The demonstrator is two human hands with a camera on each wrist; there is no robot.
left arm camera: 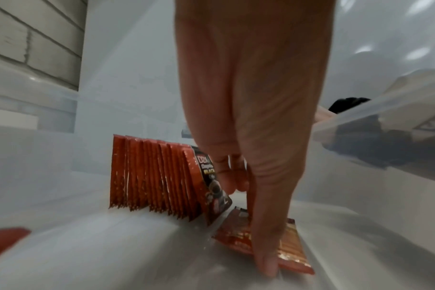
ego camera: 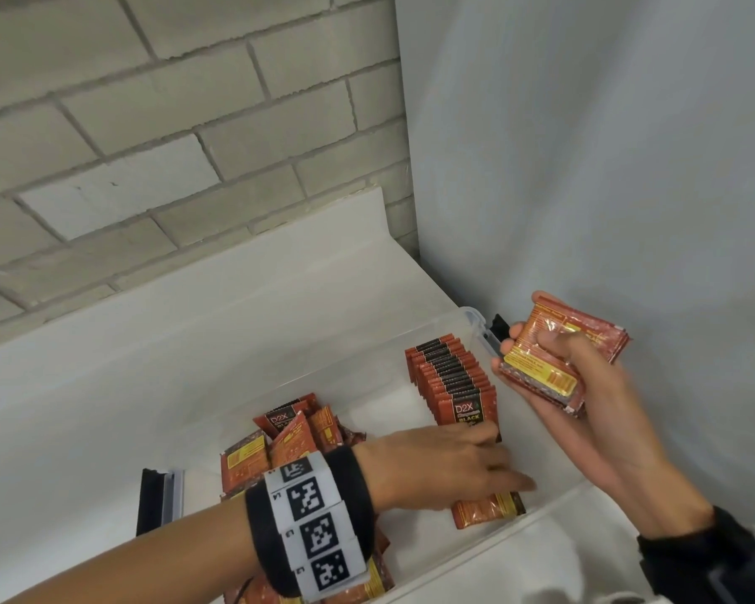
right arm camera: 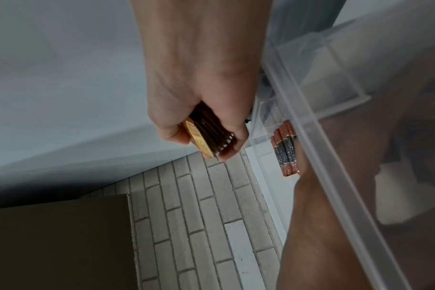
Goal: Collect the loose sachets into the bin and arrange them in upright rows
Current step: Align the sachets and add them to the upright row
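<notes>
Your right hand (ego camera: pixel 554 364) gripped a stack of sachets (ego camera: pixel 559 359) above the bin (ego camera: pixel 476 318); your left hand (ego camera: pixel 445 464), fingers straight, touched a flat sachet (ego camera: pixel 489 510) beside the upright row (ego camera: pixel 454 381) inside.

The sachets in the upright row (ego camera: pixel 454 377) are red-orange with a black band along the top, and the front one has a dark panel with white and yellow letters. The stack of sachets (ego camera: pixel 559 364) in the right hand (ego camera: pixel 559 385) shows red backs with yellow label panels. The flat sachet (ego camera: pixel 489 510) is orange-red with gold stripes – the loose pile (ego camera: pixel 288 442) has the same red and yellow. The bin (ego camera: pixel 476 318) is clear plastic. The wristband (ego camera: pixel 310 520) is black, with a white strip of black square codes. The brick wall (ego camera: pixel 149 124) is pale grey.
</notes>
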